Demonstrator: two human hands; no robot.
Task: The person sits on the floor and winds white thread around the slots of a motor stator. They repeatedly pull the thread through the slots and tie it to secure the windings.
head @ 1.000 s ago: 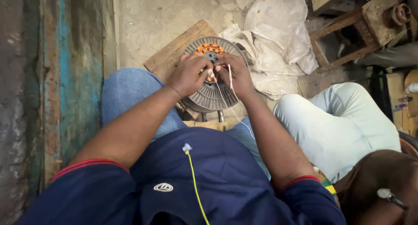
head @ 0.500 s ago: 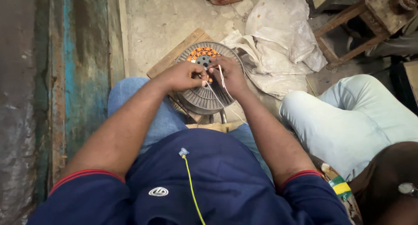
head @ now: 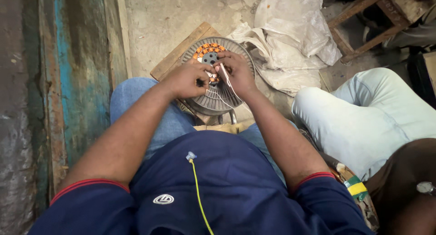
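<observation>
Down between the knees, on a wooden board (head: 175, 57) laid on the concrete floor (head: 159, 21), sits one round grey motor housing (head: 213, 101) with a finned rim, and both hands are right on top of it. Left hand (head: 184, 80) is curled tight, fingers pinched narrow at the hub, though exactly what it pinches is too small to tell; right hand (head: 238, 73) is closed on a thin pale wire (head: 229, 85), which runs from its fingertips back across the fins toward the body. Around the dark centre hole runs a ring of copper-orange coils (head: 208, 48): about five or six show on the far side, and the near ones are hidden under the knuckles, so no full count is possible. Judging by that, the winding looks well along, with the far arc filled and the wire end not yet tucked or tied; how much remains under the hands cannot be told. Counting the rest: one crumpled white sack (head: 290, 39) just beside the housing, one wooden stool frame (head: 363, 17) at top right, and one other person's pale-trousered leg (head: 363, 112) well to the right, apart from the work
</observation>
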